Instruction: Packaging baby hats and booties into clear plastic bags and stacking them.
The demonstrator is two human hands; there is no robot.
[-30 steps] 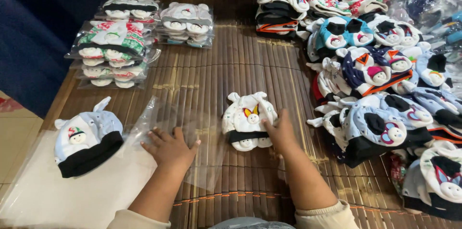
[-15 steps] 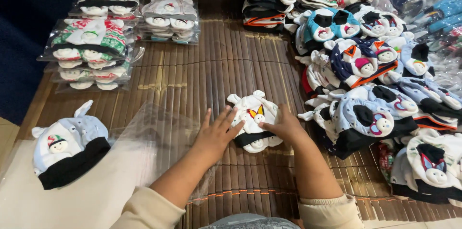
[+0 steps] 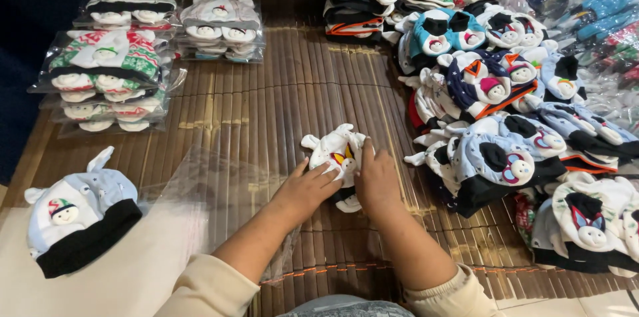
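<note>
A small white baby cap with a bird patch and a black band lies in the middle of a brown bamboo mat. My left hand rests on its left side, fingers spread over the fabric. My right hand presses on its right side. Both hands cover the cap's lower half. A clear plastic bag lies flat just left of my left arm. A light blue cap with a black band sits at the near left.
Bagged stacks of caps stand at the far left, with another bagged stack behind them. A large heap of loose caps fills the right side. Plastic packages lie at the far right.
My left hand has moved right, off the clear bag and onto the white cap. My right hand has closed in on the cap's other side.
</note>
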